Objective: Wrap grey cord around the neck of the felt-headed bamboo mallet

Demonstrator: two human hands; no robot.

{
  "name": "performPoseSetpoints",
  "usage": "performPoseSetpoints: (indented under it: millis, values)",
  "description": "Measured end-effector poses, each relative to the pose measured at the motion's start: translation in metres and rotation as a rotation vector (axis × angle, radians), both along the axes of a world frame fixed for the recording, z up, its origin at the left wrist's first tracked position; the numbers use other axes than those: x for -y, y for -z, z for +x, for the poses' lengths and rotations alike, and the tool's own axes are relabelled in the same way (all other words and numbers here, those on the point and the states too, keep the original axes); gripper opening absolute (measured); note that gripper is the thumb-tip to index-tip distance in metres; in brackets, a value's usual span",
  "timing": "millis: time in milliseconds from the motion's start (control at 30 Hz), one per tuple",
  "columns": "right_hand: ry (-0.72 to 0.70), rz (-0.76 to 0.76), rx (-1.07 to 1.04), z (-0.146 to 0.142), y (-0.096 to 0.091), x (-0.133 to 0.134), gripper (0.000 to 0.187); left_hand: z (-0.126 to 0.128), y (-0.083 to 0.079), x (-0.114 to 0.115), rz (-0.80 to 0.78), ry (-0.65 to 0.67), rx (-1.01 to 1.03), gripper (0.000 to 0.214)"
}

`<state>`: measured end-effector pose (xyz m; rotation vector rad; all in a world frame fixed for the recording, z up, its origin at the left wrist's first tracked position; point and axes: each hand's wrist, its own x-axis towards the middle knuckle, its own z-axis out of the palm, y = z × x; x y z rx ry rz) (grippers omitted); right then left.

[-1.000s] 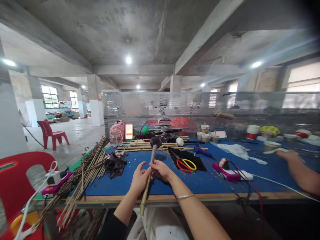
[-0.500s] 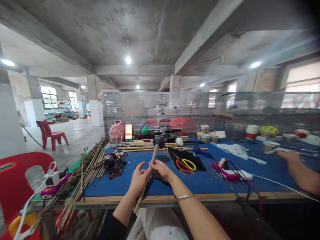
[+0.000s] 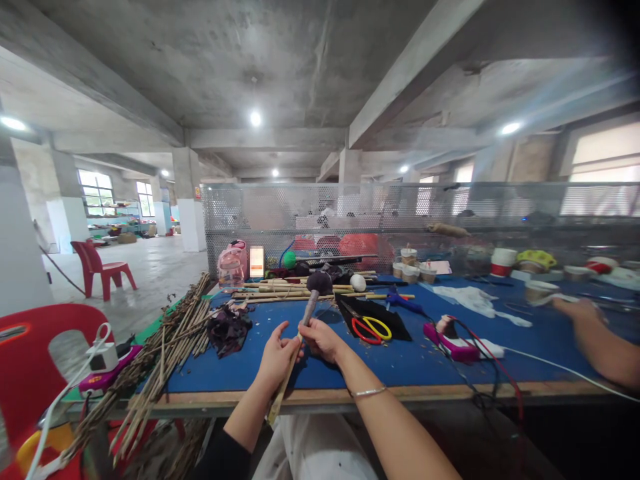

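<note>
Both hands hold one long bamboo stick (image 3: 283, 390) that slants up and away over the blue table mat (image 3: 400, 363). A grey wrapped section and a dark round head (image 3: 319, 283) top the stick. My left hand (image 3: 277, 359) grips the shaft lower down. My right hand (image 3: 321, 339) pinches the grey wrap just above it; a thin bracelet circles that wrist. The stick's bare lower end hangs past the table's front edge.
Bundles of thin sticks (image 3: 165, 353) lie at the table's left edge, with dark fabric (image 3: 229, 329) beside them. Red and yellow scissors (image 3: 369, 329) rest on black cloth; a pink glue gun (image 3: 449, 340) with cords lies to the right. Another person's arm (image 3: 595, 343) reaches in at far right.
The stick has tilted: its dark head swung right and a little up, its lower end moved left. Both hands kept their grip and shifted slightly.
</note>
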<state>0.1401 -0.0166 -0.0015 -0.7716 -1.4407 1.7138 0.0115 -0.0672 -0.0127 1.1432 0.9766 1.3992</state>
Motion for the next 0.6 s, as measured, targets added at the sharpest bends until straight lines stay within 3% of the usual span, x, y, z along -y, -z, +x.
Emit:
performPoseSetpoints:
  millis: [200,467,600]
  values:
    - [0.046,0.006,0.015,-0.0003,-0.001,0.001,0.039,-0.001,0.0094,-0.0068,0.126,-0.131,-0.097,0.072]
    - [-0.015,-0.006,-0.008,0.0,-0.0052,0.0043,0.037,-0.0028,0.0029,-0.0023,0.015,0.006,-0.019,0.079]
    - [0.005,0.007,0.013,-0.0007,-0.0031,0.0028,0.038,-0.0016,0.0035,-0.0025,0.063,-0.048,-0.074,0.065]
